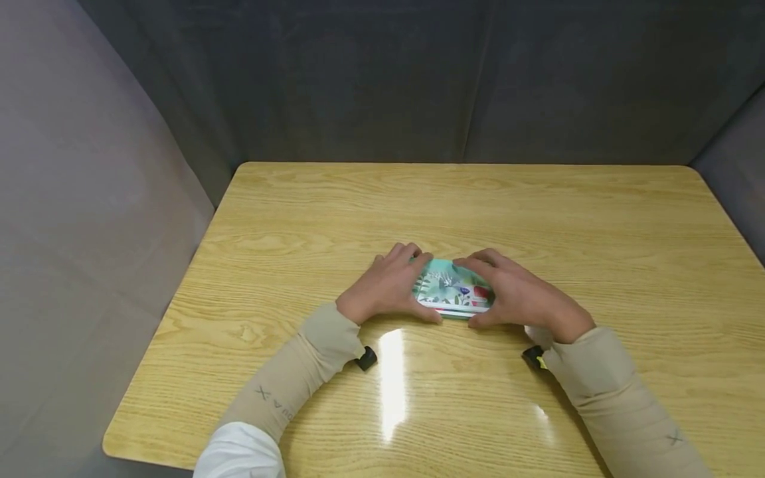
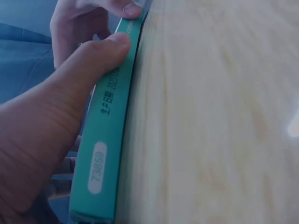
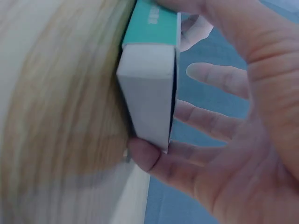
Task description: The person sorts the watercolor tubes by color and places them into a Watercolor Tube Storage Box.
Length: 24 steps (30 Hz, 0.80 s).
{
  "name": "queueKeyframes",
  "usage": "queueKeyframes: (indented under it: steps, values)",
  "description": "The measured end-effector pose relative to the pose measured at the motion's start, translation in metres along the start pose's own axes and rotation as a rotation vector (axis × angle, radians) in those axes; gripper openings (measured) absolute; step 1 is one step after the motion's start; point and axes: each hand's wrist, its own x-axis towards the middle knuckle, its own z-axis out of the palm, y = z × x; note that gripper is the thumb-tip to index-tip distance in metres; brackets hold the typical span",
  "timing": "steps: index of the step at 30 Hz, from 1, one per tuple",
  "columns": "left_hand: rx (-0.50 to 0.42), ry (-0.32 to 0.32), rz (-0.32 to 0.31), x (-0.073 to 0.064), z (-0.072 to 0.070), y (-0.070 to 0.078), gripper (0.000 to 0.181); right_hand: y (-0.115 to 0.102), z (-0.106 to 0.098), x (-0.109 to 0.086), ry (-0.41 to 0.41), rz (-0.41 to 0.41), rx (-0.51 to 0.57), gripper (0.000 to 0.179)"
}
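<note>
A flat teal cardboard box [image 1: 449, 287] with a plant-and-flower print lies on the wooden table [image 1: 287, 265]. My left hand [image 1: 388, 284] grips its left end, thumb along the near side and fingers toward the far edge. At the right end my right hand [image 1: 522, 292] holds it likewise, thumb at the near side. The left wrist view shows the teal side of the box [image 2: 103, 135] with printed digits and the thumb pressing on it. In the right wrist view, the white end flap [image 3: 147, 88] of the box is closed, with a fingertip at its lower corner.
A dark curtain [image 1: 358, 79] hangs behind the table's far edge, and a grey cloth [image 1: 78, 232] hangs on the left. Black wrist-camera mounts show under the left wrist [image 1: 367, 358] and the right wrist [image 1: 534, 358]. Light glares off the tabletop in front of the box.
</note>
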Motion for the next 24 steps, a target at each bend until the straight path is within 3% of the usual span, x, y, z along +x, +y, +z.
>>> queueKeyframes:
  steps: [9,24]
  values:
    - [0.06,-0.004,0.009,-0.001,0.001,-0.001,0.114,0.001,0.004,0.004,0.003,-0.028,-0.054,0.09]
    - [0.023,-0.058,0.079,-0.007,0.007,-0.016,0.12,0.011,0.008,0.0,-0.025,-0.062,0.004,0.088]
